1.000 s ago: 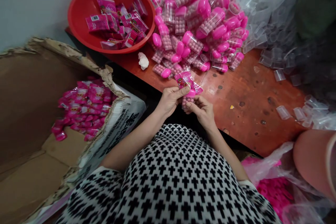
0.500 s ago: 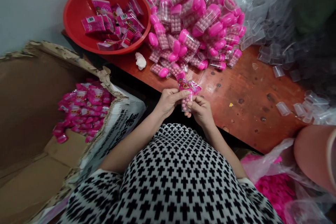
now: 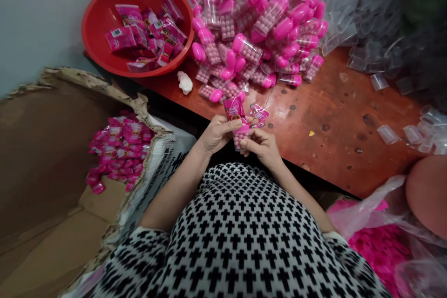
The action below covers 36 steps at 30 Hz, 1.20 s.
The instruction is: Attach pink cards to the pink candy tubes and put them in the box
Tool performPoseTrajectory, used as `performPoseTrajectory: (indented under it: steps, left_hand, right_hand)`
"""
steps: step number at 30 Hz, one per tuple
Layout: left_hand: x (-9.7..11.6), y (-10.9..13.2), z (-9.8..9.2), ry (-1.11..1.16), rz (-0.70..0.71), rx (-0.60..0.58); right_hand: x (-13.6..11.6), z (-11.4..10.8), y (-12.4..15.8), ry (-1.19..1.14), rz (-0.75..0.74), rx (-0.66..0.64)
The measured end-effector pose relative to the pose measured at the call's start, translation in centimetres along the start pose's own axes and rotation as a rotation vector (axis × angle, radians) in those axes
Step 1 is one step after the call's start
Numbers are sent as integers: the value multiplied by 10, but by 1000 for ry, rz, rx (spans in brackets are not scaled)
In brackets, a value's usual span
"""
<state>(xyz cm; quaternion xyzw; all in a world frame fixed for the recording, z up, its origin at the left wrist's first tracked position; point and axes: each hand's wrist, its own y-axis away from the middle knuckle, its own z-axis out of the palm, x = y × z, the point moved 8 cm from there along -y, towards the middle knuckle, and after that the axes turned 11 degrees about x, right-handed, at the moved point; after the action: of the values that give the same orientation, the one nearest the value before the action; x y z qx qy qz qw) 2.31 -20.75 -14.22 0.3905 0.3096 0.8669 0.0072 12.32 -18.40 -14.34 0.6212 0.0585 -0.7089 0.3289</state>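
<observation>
Both hands meet at the near edge of the wooden table [image 3: 335, 116]. My left hand [image 3: 218, 132] pinches a pink printed sachet [image 3: 233, 109] against a clear candy tube with a pink cap [image 3: 240, 136]. My right hand [image 3: 261, 146] grips the lower end of that tube, fingers curled. A second pink sachet [image 3: 259, 114] lies on the table just beyond my right hand.
A heap of pink-capped candy tubes [image 3: 254, 23] fills the table's far middle. A red bowl [image 3: 101, 14] of sachets stands at far left. An open cardboard box [image 3: 52, 149] with packed pink items sits left. Empty clear tubes [image 3: 384, 84] scatter right; a bag of pink caps [image 3: 373, 247] lies lower right.
The sachet in my left hand has turned more upright over the tube's cap, and both hands have drifted slightly left and toward me. The view has shifted a little.
</observation>
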Motion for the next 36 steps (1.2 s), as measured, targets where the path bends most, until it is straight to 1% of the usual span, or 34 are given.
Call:
performPoseTrajectory:
  steps: [3, 5, 7, 9, 13, 15, 17, 18, 19, 21, 23, 24, 25, 26, 27, 28, 30, 32, 34, 36]
  left_hand:
    - [5, -4, -5, 62, 79, 99]
    - [6, -7, -10, 97, 114, 182]
    - [5, -9, -14, 142, 107, 253]
    - [3, -11, -16, 183, 82, 282]
    - [1, -10, -16, 242, 59, 279]
    - [2, -9, -20, 256, 65, 312]
    - [1, -8, -24, 250, 50, 365]
    - [0, -7, -26, 245, 29, 389]
    - [-2, -7, -26, 244, 3, 407]
    - [-6, -6, -25, 250, -52, 425]
    - [-9, -5, -21, 258, -78, 419]
    - [-10, -5, -18, 258, -73, 405]
    - [-11, -4, -13, 251, -64, 381]
    - [-12, -4, -8, 234, -52, 348]
    - [-14, -3, -2, 206, -44, 307]
    - [-16, -2, 5, 169, -43, 264]
    - [-21, 1, 16, 93, -52, 186]
    - [-24, 4, 22, 38, -55, 137]
    - [-22, 6, 21, 8, -21, 125]
    - [-18, 7, 17, -17, 34, 129]
  right_hand:
    - [-5, -2, 1, 35, -53, 82]
    - [-4, -5, 2, 47, -43, 105]
    - [-1, -9, 1, 54, -4, 100]
    - [1, -13, 0, 64, 29, 93]
    - [-4, -21, -4, 103, 30, 98]
    - [-7, -26, -5, 121, 28, 105]
    - [-12, -36, -4, 176, 20, 116]
    - [-16, -44, -3, 247, 0, 130]
    - [-21, -54, -2, 365, -34, 155]
    - [-34, -77, 2, 721, -131, 244]
    - [-51, -96, 6, 1088, -241, 371]
    - [-59, -102, 7, 1200, -296, 434]
    - [-67, -104, 8, 1230, -351, 485]
    - [-73, -103, 7, 1176, -398, 517]
    - [-76, -99, 5, 1049, -425, 516]
    - [-77, -93, 0, 877, -424, 477]
    - [-72, -73, -14, 514, -341, 312]
    - [-66, -50, -26, 267, -231, 153]
    - [-62, -37, -35, 157, -164, 85]
    - [-56, -32, -39, 125, -120, 66]
